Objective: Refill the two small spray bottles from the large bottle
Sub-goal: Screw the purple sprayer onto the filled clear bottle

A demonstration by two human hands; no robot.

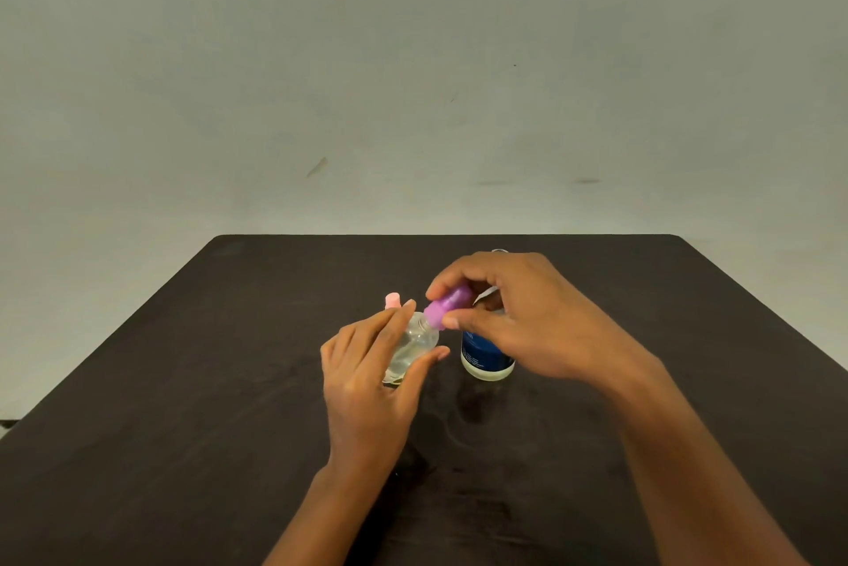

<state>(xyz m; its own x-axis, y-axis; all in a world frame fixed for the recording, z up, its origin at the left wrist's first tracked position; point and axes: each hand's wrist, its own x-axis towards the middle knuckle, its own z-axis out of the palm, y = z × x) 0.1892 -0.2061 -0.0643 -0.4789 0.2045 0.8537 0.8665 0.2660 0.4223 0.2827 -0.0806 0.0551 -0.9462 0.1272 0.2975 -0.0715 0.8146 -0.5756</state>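
Head view is showing a small clear bottle [415,347] leaning to the right near the middle of the dark counter [183,428]. The left hand [367,377] is wrapping fingers and thumb around its body, and the right hand [518,318] is pinching the purple cap [447,306] at its neck. A pink cap [393,300] is poking up just behind the left fingertips, while the large bottle [486,359] with a blue label is standing upright just right of the clear one, partly covered by the right hand.
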